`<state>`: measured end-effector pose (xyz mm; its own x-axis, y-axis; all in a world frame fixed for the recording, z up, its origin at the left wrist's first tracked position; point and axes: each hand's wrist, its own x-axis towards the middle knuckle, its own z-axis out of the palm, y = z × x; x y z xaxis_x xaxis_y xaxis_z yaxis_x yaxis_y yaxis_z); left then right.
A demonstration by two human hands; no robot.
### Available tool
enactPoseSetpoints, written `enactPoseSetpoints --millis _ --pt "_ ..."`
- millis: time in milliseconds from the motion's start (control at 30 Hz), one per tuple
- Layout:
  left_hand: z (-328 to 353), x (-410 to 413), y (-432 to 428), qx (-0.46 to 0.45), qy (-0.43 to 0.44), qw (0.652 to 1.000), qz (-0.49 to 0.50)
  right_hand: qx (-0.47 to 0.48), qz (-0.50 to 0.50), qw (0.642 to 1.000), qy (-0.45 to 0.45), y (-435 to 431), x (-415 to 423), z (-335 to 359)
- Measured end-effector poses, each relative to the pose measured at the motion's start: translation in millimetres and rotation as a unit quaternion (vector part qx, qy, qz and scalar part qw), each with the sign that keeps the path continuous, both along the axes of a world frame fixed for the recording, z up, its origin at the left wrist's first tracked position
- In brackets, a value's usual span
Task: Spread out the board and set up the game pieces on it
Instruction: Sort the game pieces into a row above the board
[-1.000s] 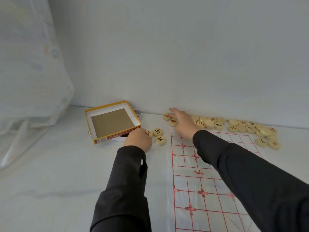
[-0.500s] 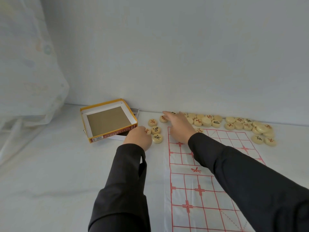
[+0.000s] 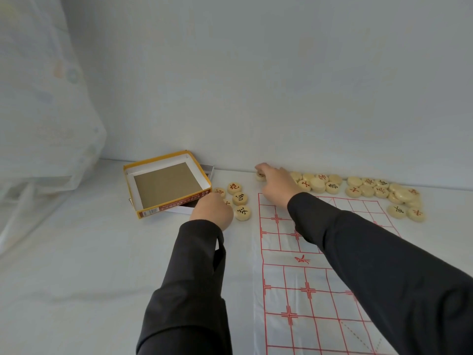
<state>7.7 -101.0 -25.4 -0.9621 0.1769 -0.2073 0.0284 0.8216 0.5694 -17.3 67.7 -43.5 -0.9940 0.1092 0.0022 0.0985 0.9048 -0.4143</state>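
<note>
- Pinching a single disc at the foot of the wall: fingers of the right hand bent down and clamped on it, just beyond the far left corner of the board.
- Curled under and turned away from the camera: fingers of the left hand, only knuckles in view; cannot tell whether closed on something or on nothing.
- Lying just beside that left hand, between box and board: small cluster of discs, red and black characters face up, off the grid.
- Stretching right from the right hand along the wall: long row of discs, some showing red or black marks, some blank side up, several overlapping, all beyond the board's far edge; two more a little nearer at the right end, beside the far right corner.
- Spread flat on the white surface: the board, a thin pale sheet printed with red lines and crosses, partly hidden under the right sleeve.
- Sitting left of the cluster: open yellow-edged box, shallow, brown inside, resting aslant on a white tray, with the left hand close to its near right corner.
- Covering both arms: black sleeves; hanging at far left, pale netting.
</note>
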Motion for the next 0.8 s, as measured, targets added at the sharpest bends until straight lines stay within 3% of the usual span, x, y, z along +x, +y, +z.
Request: enactPoseSetpoints --millis 100,200,233,300,367,433,533,633,733,800 --pt "2 3 0 -0.009 0.016 1.000 -0.003 -0.178 0.050 0.983 -0.010 -1 5 9" --pt "4 5 0 -0.016 0.022 1.000 -0.010 -0.245 -0.010 0.965 0.089 13 13 14" --pt "5 4 0 -0.019 0.020 1.000 -0.014 -0.232 -0.050 0.965 0.116 19 16 13" --pt "6 4 0 -0.030 -0.003 0.999 -0.026 -0.118 -0.097 0.981 0.116 29 23 8" --pt "7 3 -1 -0.031 -0.016 0.999 -0.030 -0.008 -0.076 0.995 0.071 30 26 0" --pt "7 4 -1 -0.025 -0.022 0.999 -0.030 0.027 -0.048 0.998 0.043 25 22 -3" --pt "8 5 -1 -0.025 -0.018 0.999 -0.031 0.010 -0.022 1.000 0.010 14 10 1" --pt "8 5 -2 -0.022 -0.018 0.999 -0.028 -0.114 0.028 0.993 -0.026 -1 6 7" --pt "9 6 -1 -0.019 -0.017 0.999 -0.027 -0.224 0.019 0.974 0.042 2 14 9" --pt "9 6 -1 -0.018 -0.017 0.999 -0.026 -0.204 -0.039 0.972 0.113 15 22 9"
